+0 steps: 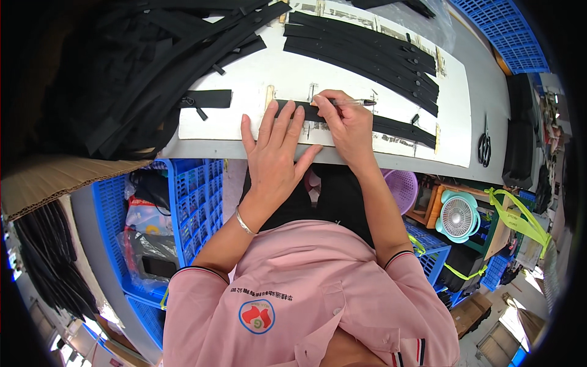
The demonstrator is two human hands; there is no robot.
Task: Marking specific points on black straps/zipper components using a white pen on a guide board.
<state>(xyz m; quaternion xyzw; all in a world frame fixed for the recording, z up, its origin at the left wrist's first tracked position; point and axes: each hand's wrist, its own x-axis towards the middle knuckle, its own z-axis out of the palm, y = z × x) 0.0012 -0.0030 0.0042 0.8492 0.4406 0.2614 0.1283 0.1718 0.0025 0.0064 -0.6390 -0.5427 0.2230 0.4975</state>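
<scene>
**Pen meets zipper strip on the white board**

While a heap of black zippers [122, 79] fills the table's far left, I work on the white board [257, 73]. One black zipper strip [391, 126] lies across its near edge. My left hand [275, 153] presses flat on it, fingers spread, gripping nothing. My right hand [348, 122] is closed around a pen [358, 102], its tip at the strip. Scissors [484, 145] lie well to the right.

— How many hands on the white board [257, 79]?
— Two, with one pen [356, 103] between them.
— Zipper strips?
— One under the hands, one short piece [205, 98] left of them; the stack [367, 52] at the board's far side is too layered to count.
— Scissors?
— One pair [484, 147], right of the board. One fan [458, 216] below.
</scene>
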